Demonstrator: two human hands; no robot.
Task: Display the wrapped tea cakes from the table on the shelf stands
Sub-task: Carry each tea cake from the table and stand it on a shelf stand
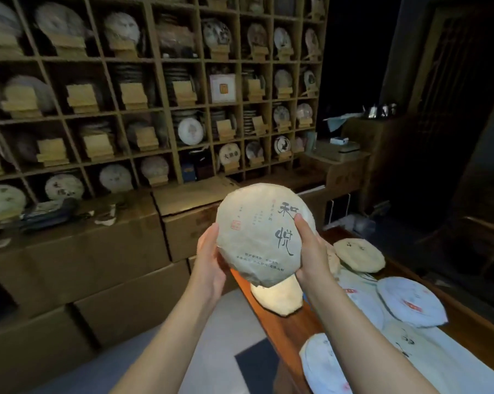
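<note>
both hands, left hand [210, 258] and right hand [311, 248], hold one tea cake [261, 234] up; next it needs an empty stand [82, 98] ahead of them.

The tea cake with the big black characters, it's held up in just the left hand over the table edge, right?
Not quite: the head view shows both hands holding the tea cake, left hand on one side, right hand on the other. The rest stands.

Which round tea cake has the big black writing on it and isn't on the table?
The tan tea cake held up between the left hand and right hand. The other cakes lie on the table.
</note>
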